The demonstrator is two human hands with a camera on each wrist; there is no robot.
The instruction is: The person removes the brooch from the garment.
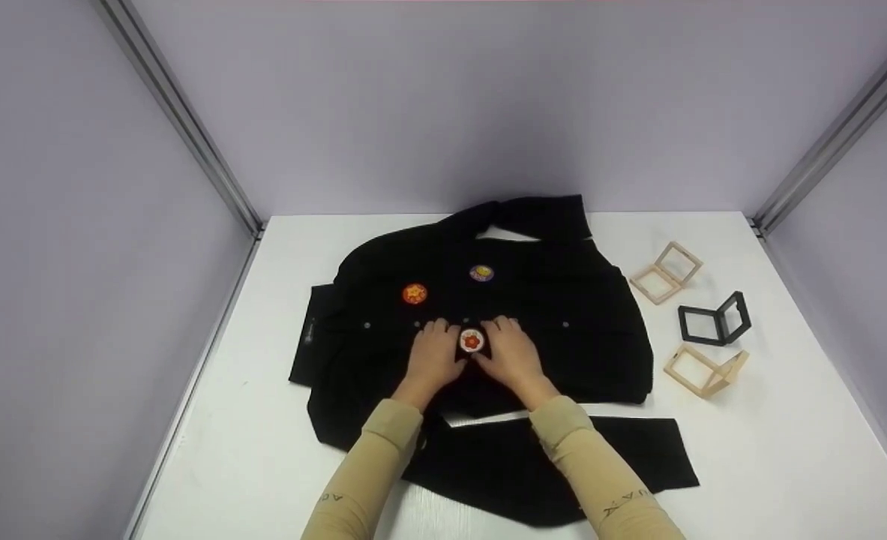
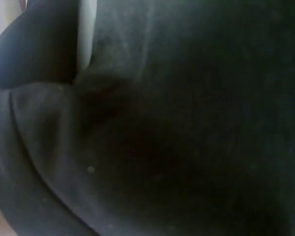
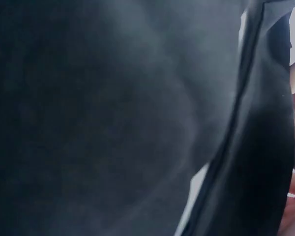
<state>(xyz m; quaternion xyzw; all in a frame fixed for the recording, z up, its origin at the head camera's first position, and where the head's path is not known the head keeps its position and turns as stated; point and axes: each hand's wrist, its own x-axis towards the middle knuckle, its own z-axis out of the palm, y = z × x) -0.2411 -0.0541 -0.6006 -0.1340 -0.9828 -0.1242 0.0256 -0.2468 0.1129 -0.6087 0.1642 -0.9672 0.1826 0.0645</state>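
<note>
A black jacket (image 1: 555,285) lies spread on a white table, with a row of small buttons along its front. Both hands are at a white round badge with a red flower (image 1: 471,341). My left hand (image 1: 436,355) grips the cloth on its left, and my right hand (image 1: 514,356) does so on its right, thumbs near its lower edge. Farther up lie an orange round badge (image 1: 415,293) and a purple-and-yellow one (image 1: 481,273). Dark cloth (image 2: 187,137) fills the left wrist view; raised cloth (image 3: 98,118) covers most of the right wrist view. The fingertips under the cloth are hidden.
At the right of the white table (image 1: 226,435) stand a light wooden hinged frame (image 1: 666,272), a black one (image 1: 713,322) and another wooden one (image 1: 705,373), all opened. A sleeve (image 1: 503,465) lies beneath the forearms. Pale walls enclose the back and sides.
</note>
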